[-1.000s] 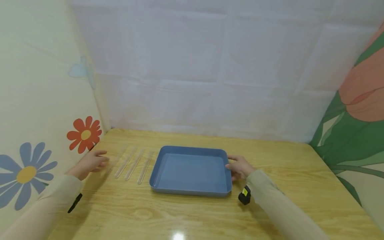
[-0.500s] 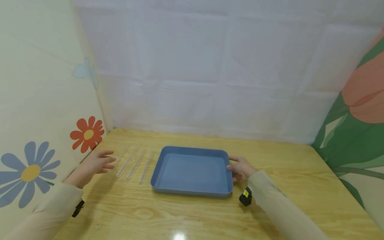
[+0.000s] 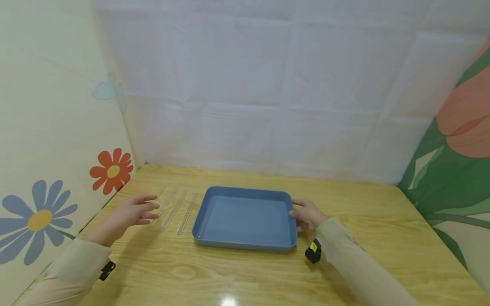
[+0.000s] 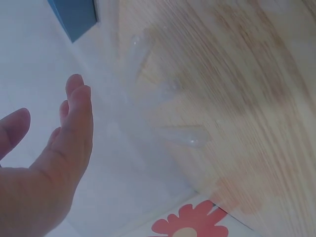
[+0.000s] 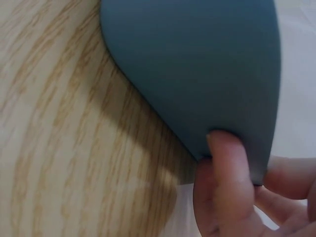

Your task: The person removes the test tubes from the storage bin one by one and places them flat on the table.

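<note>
A shallow blue tray (image 3: 246, 216) rests on the table, and my right hand (image 3: 308, 216) grips its right wall. In the right wrist view fingers (image 5: 229, 173) press the outside of that wall while the thumb reaches over the rim. Several clear test tubes (image 3: 186, 213) with rounded ends lie slanted side by side left of the tray. Another clear tube (image 3: 206, 219) lies inside it along the left wall. My left hand (image 3: 132, 214) hovers at the leftmost tubes, fingers extended, holding nothing. From the left wrist, rounded tube ends (image 4: 190, 136) show beyond that hand.
The wood-grain table (image 3: 245, 272) meets a white cloth backdrop (image 3: 249, 93) at the back. Flowered panels stand close on the left (image 3: 46, 127) and on the right (image 3: 459, 170). Table surface shows in front of the tray.
My left hand has moved right, over the leftmost tubes, and now covers part of them. The right hand keeps its grip and the tray stays in place; the view has shifted slightly.
</note>
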### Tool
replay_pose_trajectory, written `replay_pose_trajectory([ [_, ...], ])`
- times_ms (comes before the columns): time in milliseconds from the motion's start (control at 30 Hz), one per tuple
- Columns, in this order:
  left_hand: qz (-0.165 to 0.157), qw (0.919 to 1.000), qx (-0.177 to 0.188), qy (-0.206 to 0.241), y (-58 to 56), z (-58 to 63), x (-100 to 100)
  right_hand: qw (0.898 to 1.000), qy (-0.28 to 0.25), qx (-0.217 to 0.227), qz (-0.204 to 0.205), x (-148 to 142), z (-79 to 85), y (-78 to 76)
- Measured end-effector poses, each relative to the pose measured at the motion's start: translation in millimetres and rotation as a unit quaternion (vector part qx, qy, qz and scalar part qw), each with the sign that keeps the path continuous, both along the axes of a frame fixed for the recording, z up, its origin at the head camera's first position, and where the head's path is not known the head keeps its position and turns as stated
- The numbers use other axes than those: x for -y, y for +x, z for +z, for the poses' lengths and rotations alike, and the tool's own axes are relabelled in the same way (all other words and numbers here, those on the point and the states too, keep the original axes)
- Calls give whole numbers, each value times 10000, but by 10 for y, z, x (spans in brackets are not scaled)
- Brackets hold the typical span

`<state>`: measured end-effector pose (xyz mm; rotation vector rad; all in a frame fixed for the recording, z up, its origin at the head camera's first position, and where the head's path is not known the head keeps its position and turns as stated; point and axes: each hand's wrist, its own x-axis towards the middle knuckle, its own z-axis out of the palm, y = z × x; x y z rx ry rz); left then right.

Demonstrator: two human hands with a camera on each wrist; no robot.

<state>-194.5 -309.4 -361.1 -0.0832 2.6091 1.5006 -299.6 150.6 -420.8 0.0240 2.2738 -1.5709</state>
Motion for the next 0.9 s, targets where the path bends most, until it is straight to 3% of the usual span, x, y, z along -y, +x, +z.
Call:
replay_pose_trajectory([
  [400,-290,9989,108,345,42,-58,-223,10000,-15,-13,27,-4,4,16],
  [633,-353,9979,241,496,12,-106,-352,10000,-2,-10,-7,-7,23,28],
  [900,-559,9965,153,606,4,-99,-476,10000,-78,-11,31,2,17,29],
])
